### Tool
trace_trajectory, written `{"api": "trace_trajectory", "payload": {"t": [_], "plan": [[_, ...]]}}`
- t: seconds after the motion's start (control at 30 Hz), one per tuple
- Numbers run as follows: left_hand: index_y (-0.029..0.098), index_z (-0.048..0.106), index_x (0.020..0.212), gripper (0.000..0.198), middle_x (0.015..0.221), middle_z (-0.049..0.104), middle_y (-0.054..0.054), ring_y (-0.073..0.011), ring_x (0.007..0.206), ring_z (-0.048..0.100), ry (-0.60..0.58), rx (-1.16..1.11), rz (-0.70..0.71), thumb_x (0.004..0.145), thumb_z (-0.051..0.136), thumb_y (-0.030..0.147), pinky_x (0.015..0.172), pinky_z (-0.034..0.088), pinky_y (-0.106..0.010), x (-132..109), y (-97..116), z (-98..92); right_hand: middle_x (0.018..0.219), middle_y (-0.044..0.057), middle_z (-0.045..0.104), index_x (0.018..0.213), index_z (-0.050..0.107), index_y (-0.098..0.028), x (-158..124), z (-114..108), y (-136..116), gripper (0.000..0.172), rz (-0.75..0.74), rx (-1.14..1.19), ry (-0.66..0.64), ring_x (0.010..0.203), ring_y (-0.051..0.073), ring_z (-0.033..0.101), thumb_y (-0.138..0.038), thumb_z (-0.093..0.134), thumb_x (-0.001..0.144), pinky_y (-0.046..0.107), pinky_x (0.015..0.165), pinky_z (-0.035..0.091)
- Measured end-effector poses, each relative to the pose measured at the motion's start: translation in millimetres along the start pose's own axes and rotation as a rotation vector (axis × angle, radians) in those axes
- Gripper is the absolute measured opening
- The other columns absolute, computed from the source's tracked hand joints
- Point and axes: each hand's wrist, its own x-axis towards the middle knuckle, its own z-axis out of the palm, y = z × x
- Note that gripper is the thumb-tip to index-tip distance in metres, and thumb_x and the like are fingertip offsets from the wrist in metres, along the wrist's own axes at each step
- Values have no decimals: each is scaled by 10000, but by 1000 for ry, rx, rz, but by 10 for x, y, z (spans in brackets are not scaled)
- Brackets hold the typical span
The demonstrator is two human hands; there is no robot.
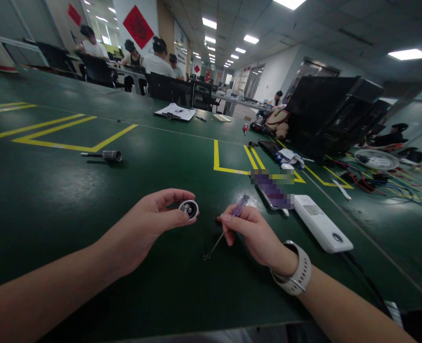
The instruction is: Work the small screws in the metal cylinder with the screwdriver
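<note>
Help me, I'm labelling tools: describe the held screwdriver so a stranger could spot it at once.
Over the green table, find the right hand, wearing a pale watch. It holds a slim screwdriver, slanting down toward two small dark pieces. Its see-through purple handle sets it apart from the red tool farther back.

Two hands (148, 221); one round part (189, 209); one purple screwdriver (240, 206); two small pieces (204, 257); one wristwatch (298, 276).

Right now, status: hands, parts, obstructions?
Left hand holding round part. Right hand holding screwdriver, tip by small parts. Phone, white pack off right, not between hands.
</note>
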Motion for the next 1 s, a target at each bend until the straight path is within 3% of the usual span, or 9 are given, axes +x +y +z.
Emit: {"api": "trace_trajectory", "payload": {"t": [0.2, 0.43, 0.57, 0.73, 0.87, 1.0], "plan": [[169, 613, 876, 252, 897, 668, -44, -229, 888, 629, -22, 2, 12, 639, 688, 210, 858, 476, -387, -3, -8, -5, 518, -44, 493, 657, 533, -153, -27, 54, -16, 240, -18, -136, 10, 485, 84, 470, -320, 531, 829, 220, 515, 362], [177, 618, 895, 264, 914, 672, -29, -202, 886, 629, -29, -10, -7, 640, 682, 189, 817, 494, -316, 16, -28, -15, 471, -48, 499, 630, 544, -161, 33, 28, 4, 218, 95, 242, 143, 471, 86, 471, -288, 543, 808, 254, 620, 419], [190, 629, 895, 242, 899, 674, -17, -184, 860, 628, -27, 10, 25, 656, 666, 187, 781, 496, -290, 27, -46, -18, 568, -24, 547, 687, 567, -173, -4, 58, -43, 187, -107, 328, 211, 574, 113, 528, -277, 513, 833, 287, 679, 443], [199, 636, 865, 197, 859, 675, -1, -163, 808, 629, -39, 31, 54, 669, 656, 187, 733, 497, -266, 21, -55, -12, 712, 9, 596, 802, 609, -194, -113, 154, -66, 119, -461, -48, 232, 695, 147, 562, -233, 508, 850, 312, 681, 440], [203, 642, 854, 184, 825, 674, 5, -151, 783, 619, -41, 67, 103, 671, 651, 178, 712, 490, -251, 23, -77, -8, 781, 41, 611, 857, 615, -163, -188, 204, -118, 118, -565, -401, 164, 757, 156, 563, -173, 498, 846, 317, 698, 437], [205, 646, 847, 173, 820, 674, 5, -150, 769, 618, -41, 102, 123, 675, 651, 195, 697, 487, -245, 22, -92, -7, 803, 47, 619, 872, 593, -140, -212, 217, -144, 98, -631, -582, 113, 769, 144, 563, -126, 506, 829, 304, 727, 439]]}}
